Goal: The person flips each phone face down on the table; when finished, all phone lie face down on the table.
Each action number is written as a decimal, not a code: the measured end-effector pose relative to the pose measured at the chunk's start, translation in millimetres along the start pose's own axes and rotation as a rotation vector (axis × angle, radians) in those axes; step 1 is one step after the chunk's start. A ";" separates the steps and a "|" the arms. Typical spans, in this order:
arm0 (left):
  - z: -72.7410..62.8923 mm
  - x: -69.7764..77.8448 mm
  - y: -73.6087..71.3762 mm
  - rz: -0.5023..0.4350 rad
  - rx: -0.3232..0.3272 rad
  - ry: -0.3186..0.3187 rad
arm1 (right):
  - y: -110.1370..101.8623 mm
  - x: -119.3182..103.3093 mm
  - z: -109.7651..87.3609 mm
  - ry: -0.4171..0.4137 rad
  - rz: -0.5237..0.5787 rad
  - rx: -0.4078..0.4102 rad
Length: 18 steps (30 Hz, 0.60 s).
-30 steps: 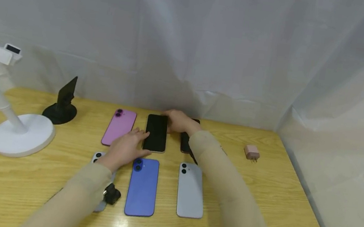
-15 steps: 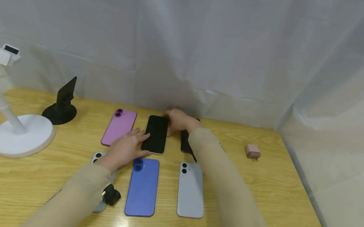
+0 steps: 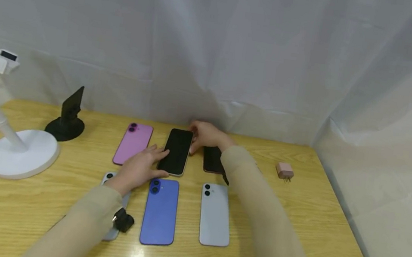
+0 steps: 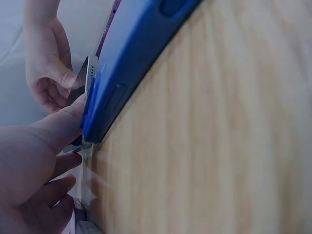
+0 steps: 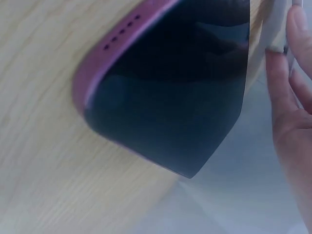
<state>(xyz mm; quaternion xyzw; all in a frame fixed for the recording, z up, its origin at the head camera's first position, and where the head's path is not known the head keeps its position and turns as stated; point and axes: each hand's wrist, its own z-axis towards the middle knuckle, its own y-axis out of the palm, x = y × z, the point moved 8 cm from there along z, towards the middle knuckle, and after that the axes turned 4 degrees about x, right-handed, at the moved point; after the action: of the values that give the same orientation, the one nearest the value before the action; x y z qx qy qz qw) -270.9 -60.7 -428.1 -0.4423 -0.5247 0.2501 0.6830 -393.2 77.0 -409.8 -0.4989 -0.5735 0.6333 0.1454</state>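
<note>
A phone [image 3: 176,153] with a black screen and pale edges lies face up, slightly turned, at the back middle. My right hand [image 3: 206,136] holds its upper right side between thumb and fingers. At the lower left corner, my left hand [image 3: 138,169] rests with spread fingers on the left side and the thumb stretched along the bottom end. In the left wrist view, the left thumb [image 4: 68,117] lies in front of the phone's end with speaker holes [image 4: 90,70]. A blue phone [image 3: 160,213] lies back up just below that thumb.
A pink phone [image 3: 133,143] lies left; a pink-edged dark phone [image 3: 212,160] is partly under my right arm. A white phone [image 3: 215,216] lies in front, another pale phone [image 3: 109,176] under my left forearm. White stand [image 3: 20,154], black stand [image 3: 68,121], pink charger [image 3: 284,171] stand further out.
The black-screened phone has turned slightly clockwise, its top end shifting right. My right hand has moved a little right and back with it. The left hand has barely moved.
</note>
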 end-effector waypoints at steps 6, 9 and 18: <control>-0.3 1.3 -4.2 -0.029 0.016 0.015 | -6.5 -4.2 -5.3 -0.050 0.094 0.017; 0.3 2.3 -6.1 -0.038 0.017 0.032 | -11.4 -8.2 -7.9 -0.071 0.102 0.029; 1.9 5.0 -6.8 -0.051 0.012 0.081 | -27.1 -19.1 -9.1 -0.133 0.117 0.104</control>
<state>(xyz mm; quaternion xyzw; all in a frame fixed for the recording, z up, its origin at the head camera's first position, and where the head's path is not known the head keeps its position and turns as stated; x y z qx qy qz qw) -271.9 -59.3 -419.6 -0.4342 -0.5063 0.2176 0.7126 -387.7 75.9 -375.8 -0.4800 -0.5182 0.7014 0.0954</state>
